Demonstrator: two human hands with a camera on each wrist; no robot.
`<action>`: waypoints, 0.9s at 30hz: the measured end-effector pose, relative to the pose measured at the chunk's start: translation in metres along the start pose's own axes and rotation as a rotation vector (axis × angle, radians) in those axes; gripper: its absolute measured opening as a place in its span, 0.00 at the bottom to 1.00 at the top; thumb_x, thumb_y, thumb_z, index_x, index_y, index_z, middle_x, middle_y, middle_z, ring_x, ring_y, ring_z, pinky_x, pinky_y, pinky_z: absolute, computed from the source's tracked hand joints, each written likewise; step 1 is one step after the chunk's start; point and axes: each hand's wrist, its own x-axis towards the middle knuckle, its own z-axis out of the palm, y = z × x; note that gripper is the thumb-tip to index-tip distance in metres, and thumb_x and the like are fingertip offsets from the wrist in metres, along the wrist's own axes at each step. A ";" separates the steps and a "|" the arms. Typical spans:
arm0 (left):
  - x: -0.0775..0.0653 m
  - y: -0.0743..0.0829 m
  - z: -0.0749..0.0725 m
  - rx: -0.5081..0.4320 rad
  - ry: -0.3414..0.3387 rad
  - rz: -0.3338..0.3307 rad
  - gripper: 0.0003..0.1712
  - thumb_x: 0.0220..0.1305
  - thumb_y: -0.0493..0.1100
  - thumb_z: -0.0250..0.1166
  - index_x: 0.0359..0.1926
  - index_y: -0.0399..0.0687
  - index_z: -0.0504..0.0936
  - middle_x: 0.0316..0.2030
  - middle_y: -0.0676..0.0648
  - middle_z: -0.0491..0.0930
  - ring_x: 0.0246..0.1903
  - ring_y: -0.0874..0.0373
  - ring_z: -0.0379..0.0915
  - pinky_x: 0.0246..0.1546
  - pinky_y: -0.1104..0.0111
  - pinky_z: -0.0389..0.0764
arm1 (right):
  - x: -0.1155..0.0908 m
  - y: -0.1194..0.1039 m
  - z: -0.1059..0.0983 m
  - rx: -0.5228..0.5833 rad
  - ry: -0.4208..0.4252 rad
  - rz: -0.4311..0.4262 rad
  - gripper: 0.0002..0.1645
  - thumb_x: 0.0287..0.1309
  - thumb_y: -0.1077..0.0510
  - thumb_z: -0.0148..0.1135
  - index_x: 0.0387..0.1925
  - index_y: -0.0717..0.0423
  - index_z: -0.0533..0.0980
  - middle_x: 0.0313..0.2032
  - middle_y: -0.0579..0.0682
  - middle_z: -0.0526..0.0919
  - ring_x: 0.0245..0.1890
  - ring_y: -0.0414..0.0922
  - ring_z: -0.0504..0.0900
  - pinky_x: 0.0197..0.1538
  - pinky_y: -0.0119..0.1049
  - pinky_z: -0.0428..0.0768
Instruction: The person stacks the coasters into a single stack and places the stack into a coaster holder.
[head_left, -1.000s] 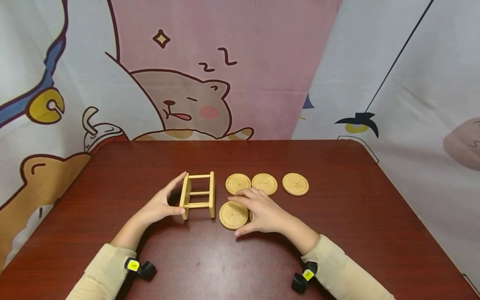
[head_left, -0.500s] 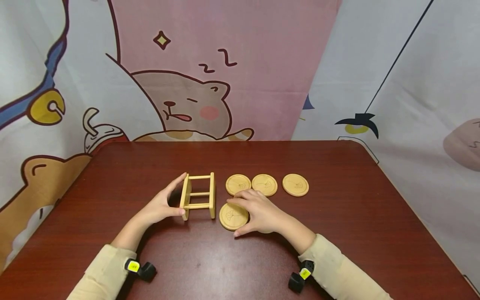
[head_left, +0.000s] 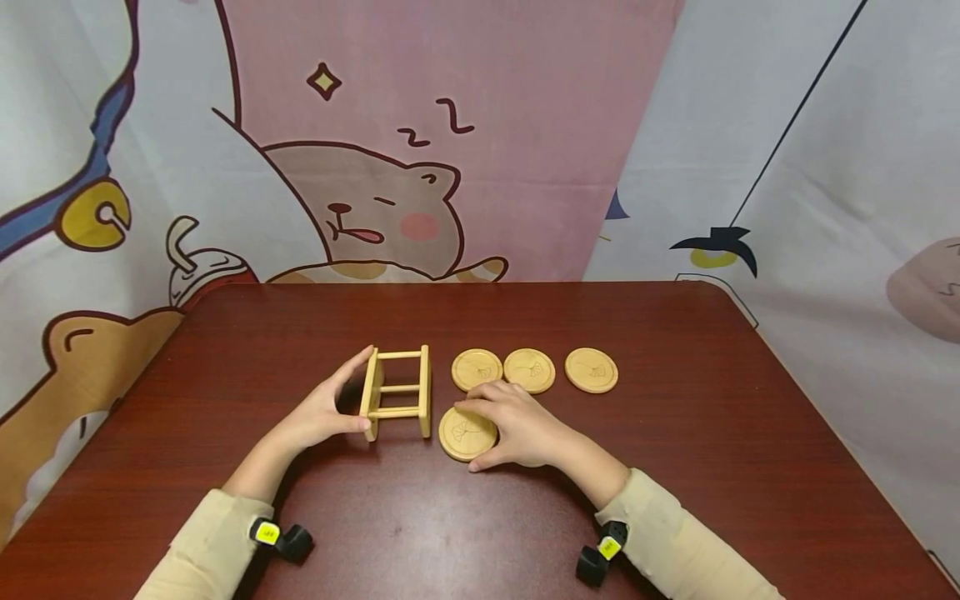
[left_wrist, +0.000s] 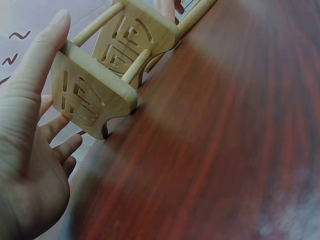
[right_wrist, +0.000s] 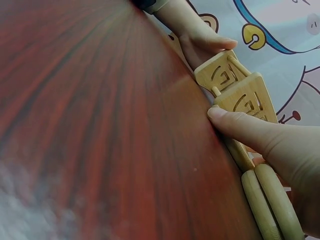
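While gripping rack [head_left: 398,412] with left hand [head_left: 321,412], grasping near disc [head_left: 463,435] with right hand [head_left: 523,426], just off rack toward table's [head_left: 712,467] right edge

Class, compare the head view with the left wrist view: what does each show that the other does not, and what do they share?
Only the head view: the far row of three round pale-wood discs with engraved designs, and both beige fabric sleeves.

Only the left wrist view: the narrow cut-out slots in the end panels of the pale wooden rack.

Both: the rack itself, the left hand gripping one end panel, and the glossy dark red-brown table.
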 end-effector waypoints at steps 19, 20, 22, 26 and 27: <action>0.000 -0.001 -0.001 0.017 -0.002 0.020 0.62 0.44 0.42 0.78 0.75 0.53 0.50 0.71 0.42 0.53 0.68 0.41 0.48 0.60 0.37 0.45 | 0.001 -0.005 -0.002 0.009 0.005 0.016 0.46 0.38 0.34 0.74 0.59 0.50 0.75 0.54 0.46 0.73 0.57 0.43 0.68 0.59 0.45 0.62; 0.000 -0.001 -0.001 0.018 -0.002 0.021 0.62 0.44 0.43 0.78 0.75 0.54 0.50 0.71 0.42 0.53 0.68 0.41 0.48 0.60 0.37 0.45 | 0.001 -0.005 -0.002 0.011 0.006 0.017 0.46 0.38 0.34 0.74 0.59 0.50 0.75 0.54 0.46 0.74 0.57 0.43 0.68 0.59 0.45 0.62; 0.000 -0.001 -0.001 0.016 -0.001 0.020 0.62 0.44 0.44 0.78 0.75 0.55 0.50 0.72 0.42 0.53 0.68 0.42 0.48 0.60 0.37 0.45 | 0.002 -0.005 -0.002 0.012 0.007 0.019 0.47 0.38 0.34 0.74 0.60 0.50 0.75 0.54 0.46 0.73 0.57 0.43 0.67 0.60 0.45 0.62; 0.000 -0.001 -0.001 0.005 -0.002 0.016 0.62 0.44 0.45 0.78 0.75 0.53 0.50 0.71 0.42 0.54 0.67 0.43 0.49 0.60 0.38 0.45 | 0.002 -0.005 -0.002 0.026 0.015 0.020 0.47 0.38 0.34 0.74 0.60 0.51 0.75 0.54 0.46 0.73 0.57 0.43 0.67 0.60 0.45 0.62; 0.000 -0.001 -0.001 0.002 -0.003 0.014 0.62 0.44 0.45 0.78 0.75 0.53 0.50 0.71 0.42 0.54 0.67 0.43 0.50 0.60 0.38 0.45 | 0.002 -0.005 -0.002 0.032 0.019 0.020 0.47 0.38 0.34 0.74 0.60 0.51 0.75 0.54 0.47 0.73 0.57 0.44 0.67 0.60 0.45 0.62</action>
